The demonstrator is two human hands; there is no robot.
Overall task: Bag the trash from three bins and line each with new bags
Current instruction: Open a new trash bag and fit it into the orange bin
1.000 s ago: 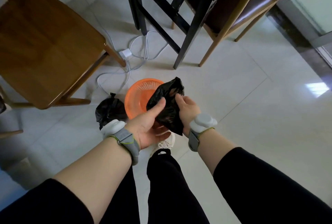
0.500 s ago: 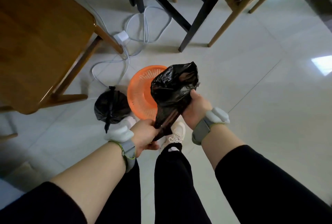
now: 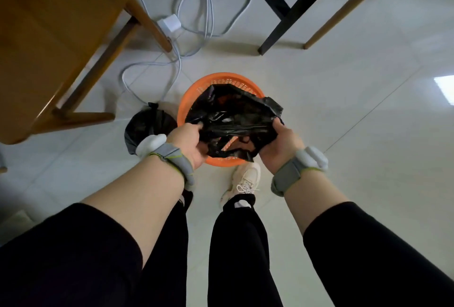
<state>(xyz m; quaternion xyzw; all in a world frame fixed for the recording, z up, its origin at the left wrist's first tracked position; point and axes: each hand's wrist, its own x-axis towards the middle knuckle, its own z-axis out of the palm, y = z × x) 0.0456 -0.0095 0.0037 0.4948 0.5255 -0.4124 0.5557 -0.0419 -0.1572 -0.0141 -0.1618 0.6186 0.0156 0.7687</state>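
An orange mesh bin (image 3: 222, 80) stands on the tiled floor in front of my feet. Over its opening I hold a crumpled new black bag (image 3: 233, 115), spread between both hands. My left hand (image 3: 189, 142) grips the bag's left edge and my right hand (image 3: 280, 142) grips its right edge. The bag hides most of the bin's inside. A tied full black trash bag (image 3: 145, 124) sits on the floor just left of the bin, partly behind my left wrist.
A wooden chair (image 3: 51, 36) stands at the left, its legs close to the tied bag. White cables and a charger (image 3: 169, 22) lie on the floor beyond the bin. Black table legs (image 3: 290, 14) and another wooden chair leg (image 3: 344, 11) stand further back. My white shoe (image 3: 245, 178) touches the bin's near side.
The bag, held bunched and upright above the bin, has been pulled apart sideways and lowered over the bin's mouth. My hands moved apart and the view tilted down.
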